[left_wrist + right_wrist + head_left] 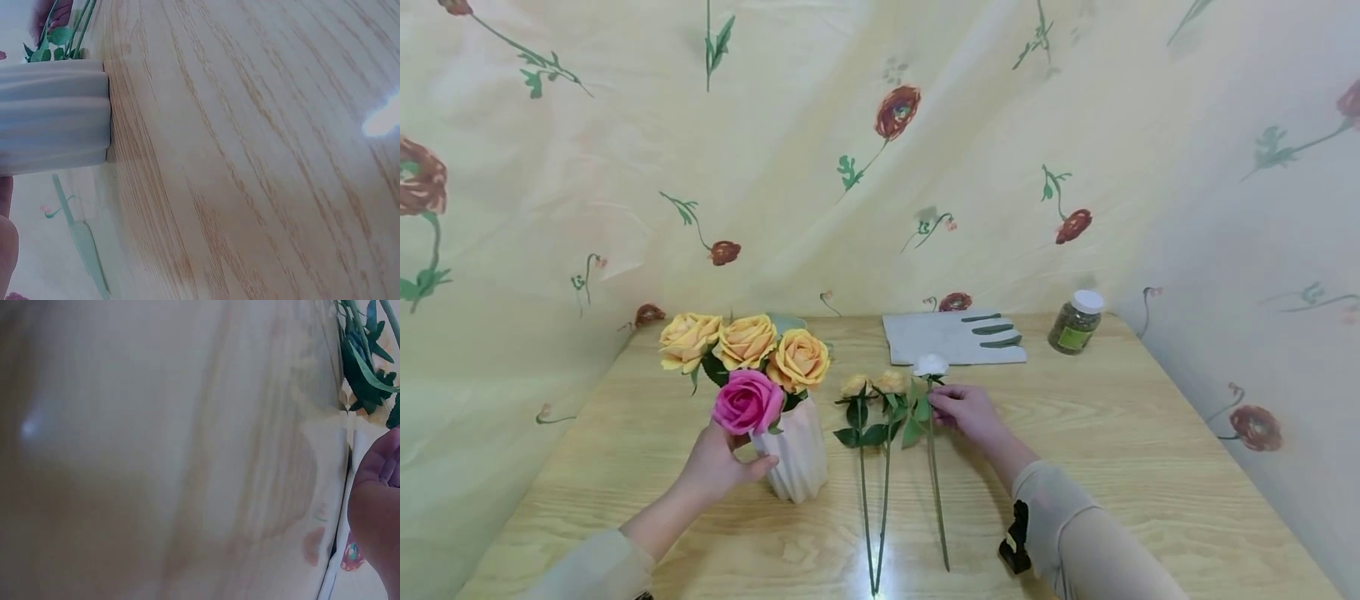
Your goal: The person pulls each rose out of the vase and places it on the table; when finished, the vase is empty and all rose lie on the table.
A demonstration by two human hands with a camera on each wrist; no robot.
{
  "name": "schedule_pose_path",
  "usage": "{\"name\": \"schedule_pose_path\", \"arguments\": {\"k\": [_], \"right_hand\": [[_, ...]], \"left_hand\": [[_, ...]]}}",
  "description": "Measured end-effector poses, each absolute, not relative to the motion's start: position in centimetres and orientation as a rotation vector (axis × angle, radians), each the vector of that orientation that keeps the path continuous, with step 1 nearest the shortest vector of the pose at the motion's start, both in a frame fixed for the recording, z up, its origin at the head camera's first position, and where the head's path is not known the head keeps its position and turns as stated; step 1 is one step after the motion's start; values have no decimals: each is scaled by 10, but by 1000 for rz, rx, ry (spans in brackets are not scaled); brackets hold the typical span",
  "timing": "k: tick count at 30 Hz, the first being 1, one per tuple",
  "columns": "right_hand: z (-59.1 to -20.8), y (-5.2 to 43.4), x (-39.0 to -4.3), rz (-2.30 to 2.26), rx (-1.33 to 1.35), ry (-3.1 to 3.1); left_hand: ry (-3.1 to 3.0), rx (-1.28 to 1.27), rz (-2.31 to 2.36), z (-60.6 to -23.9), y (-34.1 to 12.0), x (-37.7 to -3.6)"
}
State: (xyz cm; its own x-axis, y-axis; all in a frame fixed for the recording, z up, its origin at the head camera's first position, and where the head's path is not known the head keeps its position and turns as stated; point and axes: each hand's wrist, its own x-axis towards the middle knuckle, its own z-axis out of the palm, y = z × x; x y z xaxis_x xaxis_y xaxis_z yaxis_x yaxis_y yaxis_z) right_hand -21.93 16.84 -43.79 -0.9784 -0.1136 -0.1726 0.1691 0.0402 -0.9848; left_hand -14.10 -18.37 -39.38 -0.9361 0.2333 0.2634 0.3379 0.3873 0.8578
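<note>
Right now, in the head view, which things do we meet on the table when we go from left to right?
Left hand → pink rose → white vase → two yellow roses lying flat → white rose → right hand → jar.

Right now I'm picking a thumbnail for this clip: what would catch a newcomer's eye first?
The white ribbed vase left of centre, holding three yellow roses and a pink rose, which the left hand grips by the stem. Beside it, the right hand pinches a white rose lying on the wooden table.
</note>
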Motion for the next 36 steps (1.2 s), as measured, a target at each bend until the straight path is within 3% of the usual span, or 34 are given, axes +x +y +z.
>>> {"name": "schedule_pose_path", "arguments": {"k": [5, 14, 23, 36], "right_hand": [[-447, 166, -216, -2024, 107, 2110], [-453, 162, -212, -1972, 163, 2103], [-451, 162, -210, -1841, 150, 2163], [-413, 169, -214, -1474, -144, 2441]], "left_hand": [[-2516, -553, -1595, -403, -187, -145], [-2493, -575, -1589, -385, -181, -137], [-2488, -561, -1621, -402, -186, -145], [-2517, -512, -1636, -402, -186, -144]]}}
